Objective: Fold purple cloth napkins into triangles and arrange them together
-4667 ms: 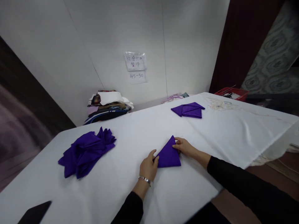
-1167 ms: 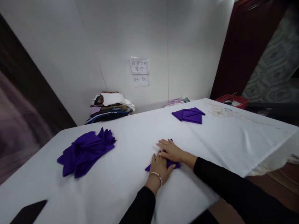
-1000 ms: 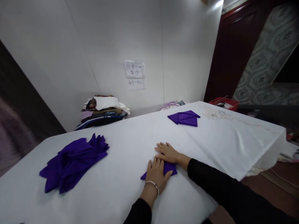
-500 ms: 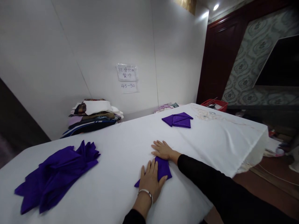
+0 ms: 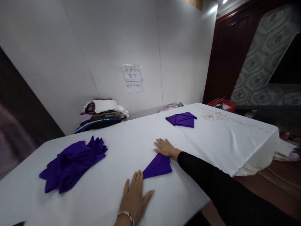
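Observation:
A purple cloth napkin, folded into a flat triangle-like shape, lies on the white-covered table. My right hand rests flat over its far corner, fingers spread and pointing left. At its near left corner is my left hand, palm down on the tablecloth, with the fingertips at the napkin's point and the thumb held apart; a silver bracelet circles the wrist. Farther back lies a second purple napkin, folded into a flat, angular shape. On the left is a loose heap of crumpled purple napkins.
A stack of folded clothes stands beyond the table's back edge against the grey wall. A paper sign is stuck to that wall. Past the far right end sits a red basket. Pale embroidery decorates the tablecloth.
My left hand has slid off the napkin toward the lower left, uncovering it. My right hand stays on the far corner. The camera view has turned slightly left.

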### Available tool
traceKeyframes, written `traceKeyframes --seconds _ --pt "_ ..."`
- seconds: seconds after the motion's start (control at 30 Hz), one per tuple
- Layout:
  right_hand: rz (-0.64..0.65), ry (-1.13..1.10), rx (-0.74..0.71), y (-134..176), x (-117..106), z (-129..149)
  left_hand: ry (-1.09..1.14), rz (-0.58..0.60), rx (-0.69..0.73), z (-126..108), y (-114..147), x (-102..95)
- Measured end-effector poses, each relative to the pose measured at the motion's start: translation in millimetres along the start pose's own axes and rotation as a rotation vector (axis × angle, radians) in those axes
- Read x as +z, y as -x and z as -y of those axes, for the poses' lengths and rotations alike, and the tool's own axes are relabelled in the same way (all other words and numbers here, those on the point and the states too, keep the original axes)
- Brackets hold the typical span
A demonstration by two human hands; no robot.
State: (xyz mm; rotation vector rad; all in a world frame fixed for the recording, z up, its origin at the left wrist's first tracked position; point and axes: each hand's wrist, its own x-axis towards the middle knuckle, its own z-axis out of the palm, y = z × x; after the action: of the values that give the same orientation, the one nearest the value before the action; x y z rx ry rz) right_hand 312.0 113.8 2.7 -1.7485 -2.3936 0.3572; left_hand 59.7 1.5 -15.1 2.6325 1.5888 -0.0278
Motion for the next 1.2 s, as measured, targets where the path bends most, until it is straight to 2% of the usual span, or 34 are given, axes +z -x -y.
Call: traceKeyframes --seconds 0.2,0.33,0.4,0.47,0.6,0.67,0.73,0.9,1.2 --pt "0.034 0.03 0.027 -2 5 -2 0.012 0.011 -0.065 7 19 -5.8" --pt "0.035 0.069 0.039 -2 8 -4 0.061 -0.002 -0.217 14 26 -18.6" --pt "0.032 0.089 0.038 -3 10 -5 0.085 -0.024 -0.267 9 21 -26.6" --pt "0.032 0.102 0.039 -3 13 -7 0.103 -0.071 -0.217 -6 9 -32.8" --pt "0.023 0.124 0.032 -3 16 -9 0.16 -0.115 0.023 -49 -25 -32.8" --pt "0.02 0.126 0.034 -4 17 -11 0.159 -0.12 0.057 -63 -37 -26.3" --pt "0.023 0.12 0.038 -4 18 -12 0.152 -0.077 0.048 -68 -41 -18.2" --pt "0.02 0.11 0.036 -5 20 -13 0.143 -0.03 0.026 -51 -24 -5.6" --pt "0.018 0.097 0.035 -4 18 -11 0.099 0.0 -0.076 -23 20 -7.9"
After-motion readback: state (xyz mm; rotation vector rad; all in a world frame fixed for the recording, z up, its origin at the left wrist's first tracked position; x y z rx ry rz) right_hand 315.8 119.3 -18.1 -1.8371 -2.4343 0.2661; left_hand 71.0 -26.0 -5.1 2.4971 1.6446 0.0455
